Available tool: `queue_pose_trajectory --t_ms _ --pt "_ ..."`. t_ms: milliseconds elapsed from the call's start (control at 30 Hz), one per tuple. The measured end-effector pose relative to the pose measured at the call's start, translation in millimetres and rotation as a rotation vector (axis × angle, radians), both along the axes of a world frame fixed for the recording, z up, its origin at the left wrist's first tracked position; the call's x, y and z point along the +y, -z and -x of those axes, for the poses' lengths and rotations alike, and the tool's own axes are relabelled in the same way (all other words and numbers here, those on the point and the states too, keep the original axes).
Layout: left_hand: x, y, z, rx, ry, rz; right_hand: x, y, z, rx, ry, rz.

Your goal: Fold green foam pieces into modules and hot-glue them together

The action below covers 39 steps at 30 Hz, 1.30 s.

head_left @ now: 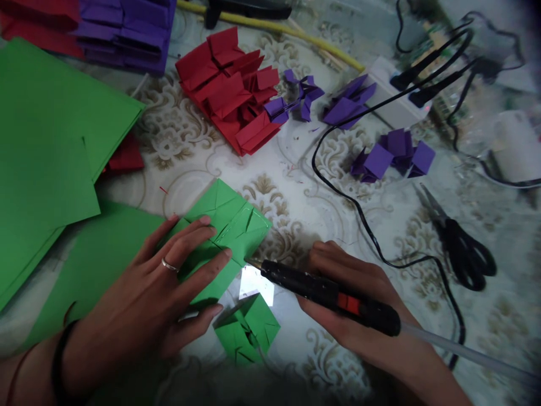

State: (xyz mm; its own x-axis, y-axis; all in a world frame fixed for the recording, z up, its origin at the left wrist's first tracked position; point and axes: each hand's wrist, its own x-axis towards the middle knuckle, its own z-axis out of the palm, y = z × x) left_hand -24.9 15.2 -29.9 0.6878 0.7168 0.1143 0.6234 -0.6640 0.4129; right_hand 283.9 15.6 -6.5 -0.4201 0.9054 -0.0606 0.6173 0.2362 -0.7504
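My left hand, a ring on one finger, lies with spread fingers on a folded green paper piece and presses it to the table. In my right hand is a black hot glue gun with a clear glue stick sticking out of its rear. The nozzle tip is at the right edge of the green piece, and a shiny line of glue shows near that piece's upper corner. Just below the nozzle lies a smaller folded green paper piece.
Green sheets cover the left side. Red folded paper and purple folded pieces lie across the back. Black scissors rest at right, beyond a black cable running from a white power strip.
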Motion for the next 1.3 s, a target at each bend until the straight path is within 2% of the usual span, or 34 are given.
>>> queue_pose_trajectory --t_ms 233,533,933,1300 --pt "0.1 1.7 0.5 -0.005 0.003 -0.009 -0.6 0.9 -0.3 -0.002 -0.025 -0.017" --pt "0.9 1.4 -0.3 -0.043 0.002 -0.009 3.7 -0.8 2.9 0.106 -0.001 0.050" --pt "-1.1 4.8 -2.0 -0.073 -0.029 -0.025 1.6 5.8 37.3 0.045 0.106 -0.006" --pt "-1.5 2.5 -1.2 -0.079 -0.012 -0.026 0.8 7.5 43.4 0.033 0.125 -0.025"
